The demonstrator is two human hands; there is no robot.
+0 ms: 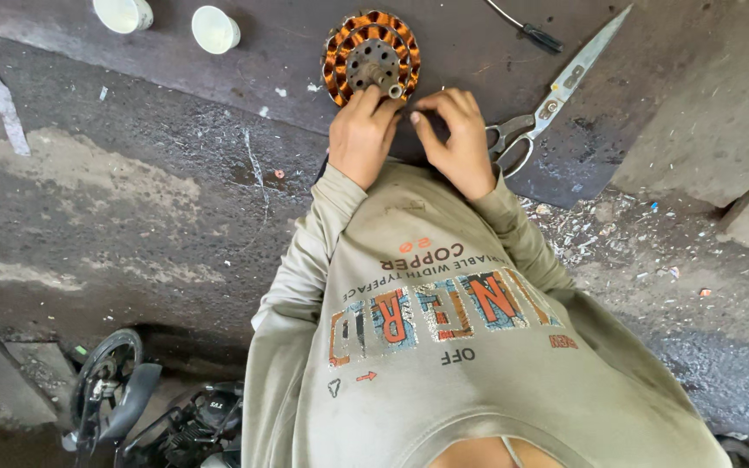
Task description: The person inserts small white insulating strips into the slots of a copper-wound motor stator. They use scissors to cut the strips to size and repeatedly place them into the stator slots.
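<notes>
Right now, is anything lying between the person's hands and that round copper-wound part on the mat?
Nothing visible does. The left hand already touches the near edge of the copper-wound part, and the right hand is just beside it, with only bare mat between. The scissors lie off to the right, out of the way.

Dark, grimy concrete floor (pixel 132 217) showing pale worn patches, scattered with debris. Dark mat (pixel 478 52) lying across top. Grey stone slab (pixel 713 113) sitting at right. Daylight falling evenly, casting soft shadows.
</notes>
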